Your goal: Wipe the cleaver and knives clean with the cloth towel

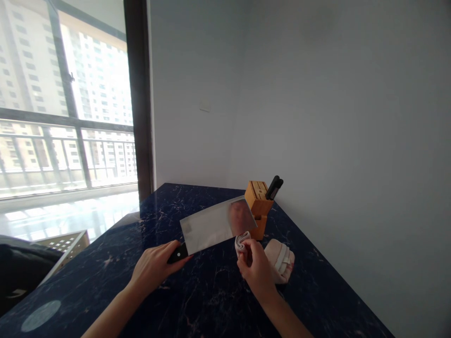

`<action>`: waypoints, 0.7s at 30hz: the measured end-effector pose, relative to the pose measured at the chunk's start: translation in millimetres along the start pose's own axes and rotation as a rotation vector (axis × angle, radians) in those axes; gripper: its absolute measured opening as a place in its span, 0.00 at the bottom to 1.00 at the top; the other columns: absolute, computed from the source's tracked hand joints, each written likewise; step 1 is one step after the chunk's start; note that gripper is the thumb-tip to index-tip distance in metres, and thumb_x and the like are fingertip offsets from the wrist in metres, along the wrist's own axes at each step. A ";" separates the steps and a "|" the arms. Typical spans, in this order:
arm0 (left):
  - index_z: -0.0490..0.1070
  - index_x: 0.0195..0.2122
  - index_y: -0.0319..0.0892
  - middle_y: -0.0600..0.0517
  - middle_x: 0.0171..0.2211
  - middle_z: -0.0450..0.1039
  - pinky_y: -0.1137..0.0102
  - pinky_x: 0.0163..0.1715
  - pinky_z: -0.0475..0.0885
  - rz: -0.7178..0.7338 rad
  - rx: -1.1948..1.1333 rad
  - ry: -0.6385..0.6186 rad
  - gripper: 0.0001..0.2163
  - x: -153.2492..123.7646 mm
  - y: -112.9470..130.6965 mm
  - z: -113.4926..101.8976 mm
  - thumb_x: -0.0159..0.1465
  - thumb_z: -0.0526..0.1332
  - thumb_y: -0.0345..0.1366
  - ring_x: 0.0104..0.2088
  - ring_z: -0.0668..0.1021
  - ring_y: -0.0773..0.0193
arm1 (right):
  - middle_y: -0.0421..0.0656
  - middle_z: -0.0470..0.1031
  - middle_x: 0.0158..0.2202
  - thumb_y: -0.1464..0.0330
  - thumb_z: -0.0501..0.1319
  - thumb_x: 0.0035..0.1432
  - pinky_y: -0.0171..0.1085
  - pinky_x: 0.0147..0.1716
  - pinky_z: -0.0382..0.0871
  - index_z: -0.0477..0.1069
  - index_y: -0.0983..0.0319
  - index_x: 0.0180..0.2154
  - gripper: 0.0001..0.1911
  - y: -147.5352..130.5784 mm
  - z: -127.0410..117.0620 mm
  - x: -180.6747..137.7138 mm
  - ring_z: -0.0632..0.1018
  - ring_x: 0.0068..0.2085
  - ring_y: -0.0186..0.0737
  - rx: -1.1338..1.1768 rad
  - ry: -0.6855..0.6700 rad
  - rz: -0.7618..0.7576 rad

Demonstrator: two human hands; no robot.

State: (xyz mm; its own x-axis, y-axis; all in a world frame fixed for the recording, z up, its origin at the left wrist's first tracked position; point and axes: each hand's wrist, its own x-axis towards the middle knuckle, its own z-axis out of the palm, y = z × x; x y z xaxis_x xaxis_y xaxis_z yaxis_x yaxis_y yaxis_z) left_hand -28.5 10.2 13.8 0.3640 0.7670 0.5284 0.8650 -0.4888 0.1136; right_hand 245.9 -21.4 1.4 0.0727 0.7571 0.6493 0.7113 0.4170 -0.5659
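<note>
My left hand (157, 263) is closed round the black handle of a cleaver (207, 227), whose broad shiny blade points to the right, raised over the table. In my right hand (255, 265) a folded pale cloth (241, 243) is pinched between thumb and fingers, close to the blade's lower edge near its far end. Whether the cloth touches the blade I cannot tell. Just behind the blade's tip stands a wooden knife block (259, 202) with black handles (275, 187) sticking out at its right side. Beside my right wrist lies a bundled pinkish-white cloth (281, 260).
The dark blue marbled table (211, 300) narrows toward the wall corner, with a grey wall (334, 155) along its right edge. A pale round patch (41, 316) shows at the table's front left. Left of it are a chair (66, 253) with dark fabric and a large window (66, 103).
</note>
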 end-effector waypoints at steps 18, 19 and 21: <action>0.69 0.33 0.46 0.53 0.27 0.75 0.73 0.25 0.61 0.086 0.081 -0.011 0.17 1.5 4.6 -4.3 0.60 0.50 0.52 0.27 0.76 0.62 | 0.42 0.67 0.30 0.72 0.52 0.50 0.36 0.32 0.65 0.60 0.60 0.32 0.05 1.8 1.6 -0.7 0.71 0.33 0.39 -0.081 0.006 0.064; 0.70 0.33 0.46 0.53 0.27 0.75 0.73 0.25 0.61 0.087 0.079 -0.007 0.17 1.5 5.2 -4.8 0.60 0.50 0.52 0.27 0.76 0.62 | 0.42 0.67 0.30 0.72 0.52 0.50 0.36 0.32 0.65 0.60 0.60 0.32 0.05 1.8 2.0 -0.6 0.71 0.33 0.39 -0.075 0.004 0.077; 0.70 0.33 0.46 0.53 0.27 0.75 0.73 0.25 0.61 0.081 0.062 0.005 0.16 1.6 6.0 -5.8 0.59 0.51 0.52 0.27 0.76 0.62 | 0.42 0.67 0.31 0.73 0.52 0.49 0.36 0.32 0.65 0.60 0.60 0.33 0.06 1.7 2.7 -0.2 0.72 0.33 0.39 -0.064 0.001 0.088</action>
State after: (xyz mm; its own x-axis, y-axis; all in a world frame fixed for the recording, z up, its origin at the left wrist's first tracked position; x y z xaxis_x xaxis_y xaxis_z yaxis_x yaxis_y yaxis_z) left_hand -24.7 6.1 20.2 0.4321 0.7239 0.5378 0.8524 -0.5225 0.0184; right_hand 245.2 -19.6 -1.1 0.1378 0.7887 0.5992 0.7450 0.3160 -0.5874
